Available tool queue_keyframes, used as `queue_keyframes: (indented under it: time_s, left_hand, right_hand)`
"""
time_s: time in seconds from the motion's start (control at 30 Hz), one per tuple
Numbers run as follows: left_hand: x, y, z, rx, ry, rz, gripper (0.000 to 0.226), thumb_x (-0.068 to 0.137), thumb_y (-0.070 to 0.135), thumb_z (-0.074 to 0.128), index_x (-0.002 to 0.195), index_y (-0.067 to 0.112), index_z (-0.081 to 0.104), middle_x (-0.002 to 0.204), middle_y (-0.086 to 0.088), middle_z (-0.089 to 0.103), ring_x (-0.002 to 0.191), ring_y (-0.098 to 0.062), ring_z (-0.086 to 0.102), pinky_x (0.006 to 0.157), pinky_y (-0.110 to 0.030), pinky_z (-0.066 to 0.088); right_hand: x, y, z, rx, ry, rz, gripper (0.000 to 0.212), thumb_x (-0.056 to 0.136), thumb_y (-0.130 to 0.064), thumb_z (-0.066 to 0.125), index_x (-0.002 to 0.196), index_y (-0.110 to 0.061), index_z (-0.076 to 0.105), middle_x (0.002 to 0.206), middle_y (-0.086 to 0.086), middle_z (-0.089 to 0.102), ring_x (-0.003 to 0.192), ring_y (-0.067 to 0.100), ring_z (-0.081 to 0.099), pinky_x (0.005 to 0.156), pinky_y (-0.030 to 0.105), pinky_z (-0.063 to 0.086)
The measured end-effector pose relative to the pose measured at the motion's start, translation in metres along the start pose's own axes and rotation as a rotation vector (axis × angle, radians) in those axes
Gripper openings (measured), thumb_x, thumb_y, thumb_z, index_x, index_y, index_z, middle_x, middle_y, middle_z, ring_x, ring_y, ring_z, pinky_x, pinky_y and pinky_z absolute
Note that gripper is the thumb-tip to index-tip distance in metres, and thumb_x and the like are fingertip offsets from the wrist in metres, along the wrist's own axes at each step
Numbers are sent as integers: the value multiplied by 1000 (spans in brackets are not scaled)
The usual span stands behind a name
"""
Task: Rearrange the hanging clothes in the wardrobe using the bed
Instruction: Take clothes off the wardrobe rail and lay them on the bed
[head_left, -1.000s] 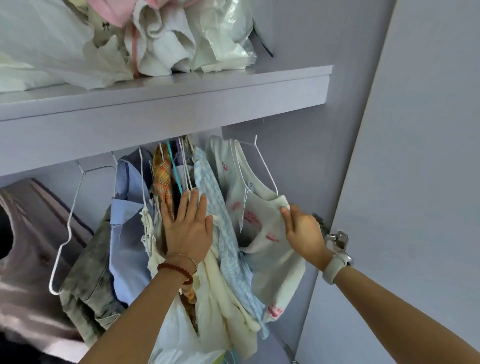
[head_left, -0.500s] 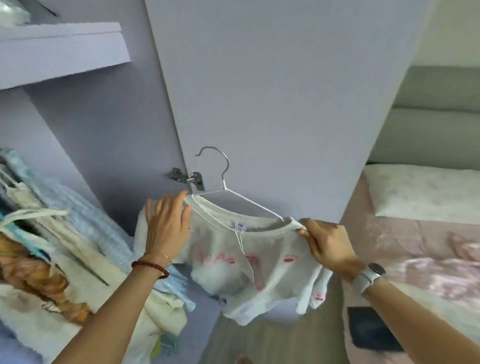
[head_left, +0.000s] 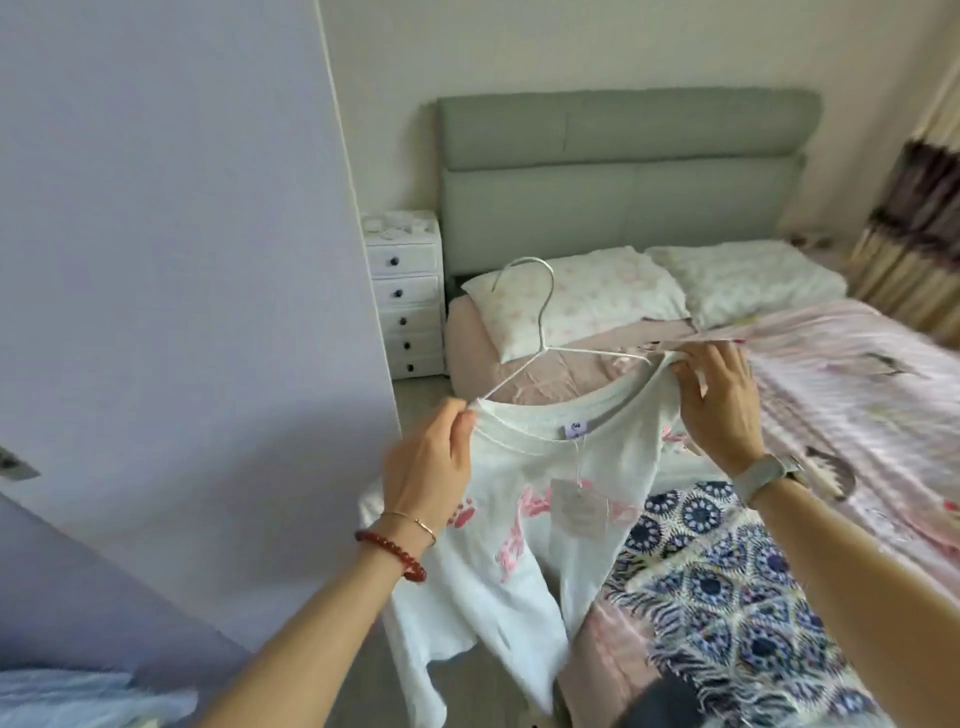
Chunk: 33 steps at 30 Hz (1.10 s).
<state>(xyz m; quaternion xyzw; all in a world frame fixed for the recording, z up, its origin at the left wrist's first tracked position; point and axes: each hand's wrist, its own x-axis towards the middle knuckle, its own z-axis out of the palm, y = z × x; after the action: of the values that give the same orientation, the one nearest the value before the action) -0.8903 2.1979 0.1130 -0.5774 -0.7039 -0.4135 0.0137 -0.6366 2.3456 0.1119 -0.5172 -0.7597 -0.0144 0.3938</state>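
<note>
Both hands pinch the white shirt (head_left: 524, 499) at its shoulders, left hand (head_left: 428, 462) and right hand (head_left: 719, 402) well apart, over the bed (head_left: 831, 395) edge. Light, limp cloth; its wire hanger (head_left: 540, 332) looks slippery, so shoulder holds seem safest.

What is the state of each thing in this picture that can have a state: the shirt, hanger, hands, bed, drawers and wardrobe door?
white shirt: on its hanger, held up in the air beside the bed
hanger: off the rail, hook free
left hand: pinches one shirt shoulder
right hand: grips the other shoulder
tag: attached, dangling
bed: made, a patterned cloth on it
drawers: all closed
wardrobe door: swung open
</note>
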Motion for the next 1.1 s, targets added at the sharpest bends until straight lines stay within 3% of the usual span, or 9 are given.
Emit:
queue_keyframes:
  time_s: [0.2,0.33,0.47,0.6,0.67,0.8,0.9,0.97,1.1]
  left_hand:
    - [103,38,94,52,-2,133,22,96,18,43,88,8,61,81,-11,66,75,-33,58,65,-31,30]
    - [159,33,173,207,-3,129,18,94,19,49,86,11,63,83,-9,67,84,-31,54,84,-42,29]
    - [208,35,228,251,22,69,18,94,20,48,89,10,63,88,-16,64,94,-35,50,94,-50,26]
    - [257,38,261,266,91,38,19,94,19,46,93,10,62,94,-19,60,99,-37,49,97,-52,25]
    - [279,39,276,262,118,36,22,94,20,43,96,10,62,99,-19,60,102,-37,49,99,-52,25]
    - [321,60,305,153,123,24,28,96,20,39,116,11,58,123,-16,55,125,-36,40,103,-54,25]
    - [335,80,335,83,8,48,39,96,16,40,135,14,42,145,-11,36,138,-31,22,109,-52,18]
    - [333,84,362,60,-108,53,46,96,17,39,142,17,31,152,-9,24,142,-28,13,111,-51,13]
    - [317,70,423,66,-364,25,51,97,21,38,146,19,22,155,-9,12,143,-27,6,111,-51,11]
  right_hand:
    - [14,74,-28,-26,-36,81,36,88,-32,47,100,-3,64,93,15,67,78,29,63,68,30,43]
    - [30,113,-12,-46,-305,161,24,91,-33,50,102,-17,63,52,-7,53,48,8,49,47,20,31]
    - [49,126,30,74,-375,146,41,85,-40,33,99,-15,63,79,8,68,75,31,63,60,30,40]
    - [79,135,70,172,-417,172,33,92,-39,35,100,-15,55,91,10,66,84,34,61,67,40,47]
    - [97,139,82,173,-452,186,26,95,-35,40,103,-14,54,90,11,66,83,34,60,66,37,43]
    - [131,145,99,309,-245,307,22,94,-25,47,92,-9,62,63,0,58,65,29,54,58,30,33]
    - [156,162,120,381,-217,396,24,94,-22,48,73,-13,57,51,-11,37,55,17,39,57,28,27]
    - [172,180,133,397,-186,464,36,93,-24,47,58,-23,41,47,-8,32,48,11,32,54,30,23]
    - [194,234,154,355,-152,633,44,94,-19,47,54,-21,29,48,-6,30,46,8,27,49,32,20]
